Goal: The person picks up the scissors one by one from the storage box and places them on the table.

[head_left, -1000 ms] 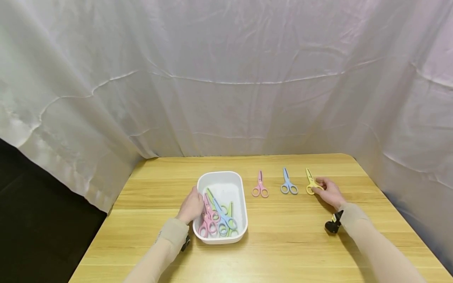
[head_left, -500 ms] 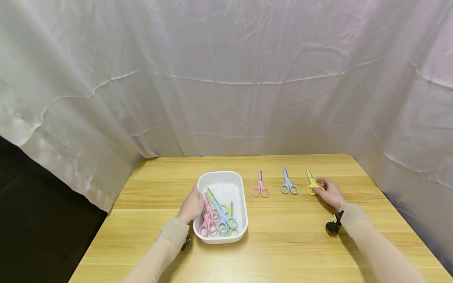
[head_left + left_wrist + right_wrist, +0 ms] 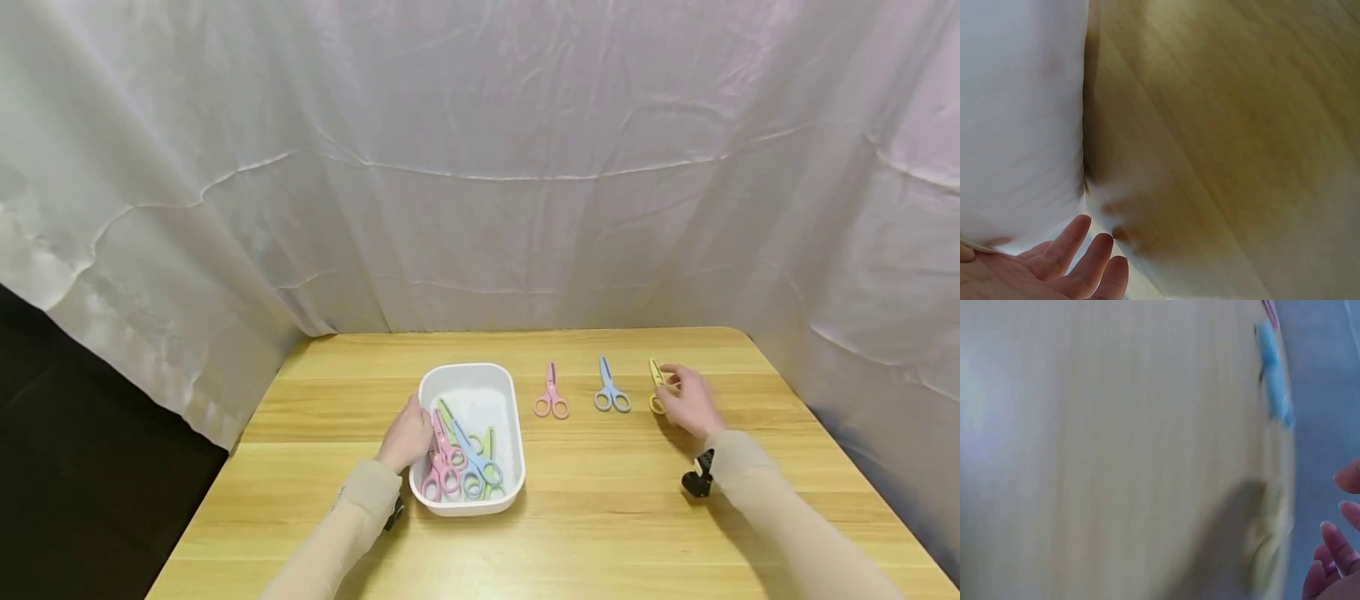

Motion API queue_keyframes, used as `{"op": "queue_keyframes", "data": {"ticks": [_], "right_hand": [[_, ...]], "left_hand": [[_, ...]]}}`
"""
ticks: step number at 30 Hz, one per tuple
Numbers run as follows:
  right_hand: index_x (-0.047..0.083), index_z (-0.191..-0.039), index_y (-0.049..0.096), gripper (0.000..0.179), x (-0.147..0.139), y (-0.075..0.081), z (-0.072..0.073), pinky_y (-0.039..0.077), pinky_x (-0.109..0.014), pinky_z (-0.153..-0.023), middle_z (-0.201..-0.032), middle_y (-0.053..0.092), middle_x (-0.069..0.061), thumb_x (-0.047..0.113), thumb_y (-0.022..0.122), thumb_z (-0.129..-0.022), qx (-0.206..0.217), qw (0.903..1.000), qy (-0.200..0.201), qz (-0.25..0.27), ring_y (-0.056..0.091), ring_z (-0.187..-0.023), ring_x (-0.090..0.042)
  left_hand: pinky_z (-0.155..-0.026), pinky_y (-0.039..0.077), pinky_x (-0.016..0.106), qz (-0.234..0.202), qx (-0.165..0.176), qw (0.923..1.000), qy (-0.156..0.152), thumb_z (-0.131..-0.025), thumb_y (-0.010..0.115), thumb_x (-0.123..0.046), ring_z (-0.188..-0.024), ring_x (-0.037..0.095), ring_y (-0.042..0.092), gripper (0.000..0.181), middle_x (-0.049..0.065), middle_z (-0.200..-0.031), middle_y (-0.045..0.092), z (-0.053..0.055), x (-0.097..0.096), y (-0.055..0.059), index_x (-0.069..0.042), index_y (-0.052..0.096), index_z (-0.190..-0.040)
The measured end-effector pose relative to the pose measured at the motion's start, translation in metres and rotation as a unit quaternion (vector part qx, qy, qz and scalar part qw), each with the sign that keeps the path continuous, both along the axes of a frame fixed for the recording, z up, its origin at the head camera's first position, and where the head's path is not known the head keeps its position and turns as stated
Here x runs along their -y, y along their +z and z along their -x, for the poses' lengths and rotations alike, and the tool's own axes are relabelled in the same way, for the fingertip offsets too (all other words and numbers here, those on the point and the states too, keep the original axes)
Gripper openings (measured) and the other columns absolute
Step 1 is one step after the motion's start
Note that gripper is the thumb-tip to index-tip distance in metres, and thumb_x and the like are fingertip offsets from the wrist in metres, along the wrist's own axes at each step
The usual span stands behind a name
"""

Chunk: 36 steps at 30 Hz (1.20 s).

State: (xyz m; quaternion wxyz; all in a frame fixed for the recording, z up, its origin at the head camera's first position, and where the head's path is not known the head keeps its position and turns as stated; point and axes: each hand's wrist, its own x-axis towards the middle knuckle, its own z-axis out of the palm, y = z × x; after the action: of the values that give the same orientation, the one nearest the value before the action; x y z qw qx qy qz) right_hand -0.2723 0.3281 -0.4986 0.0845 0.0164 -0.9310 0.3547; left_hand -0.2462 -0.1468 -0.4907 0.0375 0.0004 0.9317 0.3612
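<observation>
My left hand point(image 3: 408, 435) is at the left wall of a white plastic bin point(image 3: 517, 433), thumb by the rim and fingers along the outside in the left wrist view. Inside the bin lie several scissors, among them blue scissors point(image 3: 472, 454) on top and pink scissors point(image 3: 442, 442). On the right, my right hand point(image 3: 688, 402) hovers over yellow scissors point(image 3: 657, 372), partly covering their handles in the head view. Its fingers point(image 3: 1335, 547) are loosely bent, apart from the blurred yellow scissors in the right wrist view.
Pink scissors point(image 3: 552, 396) and blue scissors point(image 3: 611, 387) lie in a row with the yellow ones, blades pointing away. A wooden table point(image 3: 600, 500) carries everything. Pale curtain cloth point(image 3: 510, 233) hangs behind its far edge.
My right hand has come off the yellow scissors' handles, shifting slightly away from me and left over them. The left hand and the bin have not visibly moved.
</observation>
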Motion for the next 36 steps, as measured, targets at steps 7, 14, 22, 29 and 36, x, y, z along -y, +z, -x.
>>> {"op": "queue_keyframes", "data": {"ticks": [7, 14, 22, 29, 36], "right_hand": [[-0.007, -0.136, 0.052, 0.045, 0.049, 0.015, 0.002, 0.043, -0.062, -0.098, -0.126, 0.055, -0.033, 0.008, 0.062, -0.095, -0.061, 0.9938, 0.087, -0.033, 0.049, -0.116, -0.045], [-0.007, -0.128, 0.058, 0.042, 0.092, 0.014, 0.004, 0.049, -0.059, -0.095, -0.117, 0.062, -0.028, 0.01, 0.069, -0.092, -0.092, 0.9814, 0.148, -0.081, 0.056, -0.111, -0.043], [-0.01, -0.128, 0.058, 0.054, 0.123, 0.005, 0.008, 0.053, -0.057, -0.099, -0.119, 0.063, -0.027, 0.022, 0.076, -0.089, -0.044, 0.9721, 0.186, -0.136, 0.059, -0.111, -0.042], [-0.01, -0.119, 0.064, 0.049, 0.133, -0.007, 0.016, 0.053, -0.054, -0.095, -0.11, 0.066, -0.024, 0.022, 0.078, -0.085, -0.045, 0.9649, 0.2, -0.164, 0.06, -0.103, -0.036], [-0.002, -0.099, 0.069, 0.02, 0.137, -0.013, 0.023, 0.046, -0.033, -0.07, -0.08, 0.058, -0.007, 0.012, 0.076, -0.086, -0.049, 0.965, 0.203, -0.158, 0.049, -0.079, -0.019]], "left_hand": [[-0.097, 0.057, 0.051, -0.002, -0.002, 1.0, -0.001, -0.105, 0.03, -0.017, -0.126, 0.046, 0.057, 0.053, 0.034, -0.144, 0.05, -0.001, 0.0, 0.0, 0.01, 0.029, -0.151], [-0.09, 0.061, 0.048, 0.005, -0.009, 0.9999, -0.002, -0.105, 0.031, -0.017, -0.12, 0.046, 0.061, 0.052, 0.035, -0.14, 0.052, 0.0, 0.0, -0.001, 0.011, 0.03, -0.149], [-0.1, 0.055, 0.052, 0.01, -0.012, 0.9999, -0.003, -0.105, 0.031, -0.015, -0.126, 0.047, 0.057, 0.052, 0.035, -0.142, 0.051, -0.001, -0.001, 0.001, 0.012, 0.031, -0.149], [-0.106, 0.051, 0.054, 0.011, -0.02, 0.9997, -0.002, -0.105, 0.03, -0.015, -0.128, 0.046, 0.056, 0.051, 0.034, -0.141, 0.052, -0.003, -0.001, 0.001, 0.012, 0.032, -0.148], [-0.102, 0.055, 0.052, 0.005, -0.016, 0.9999, 0.0, -0.105, 0.031, -0.016, -0.125, 0.046, 0.058, 0.051, 0.033, -0.141, 0.053, -0.003, -0.001, 0.002, 0.011, 0.033, -0.148]]}}
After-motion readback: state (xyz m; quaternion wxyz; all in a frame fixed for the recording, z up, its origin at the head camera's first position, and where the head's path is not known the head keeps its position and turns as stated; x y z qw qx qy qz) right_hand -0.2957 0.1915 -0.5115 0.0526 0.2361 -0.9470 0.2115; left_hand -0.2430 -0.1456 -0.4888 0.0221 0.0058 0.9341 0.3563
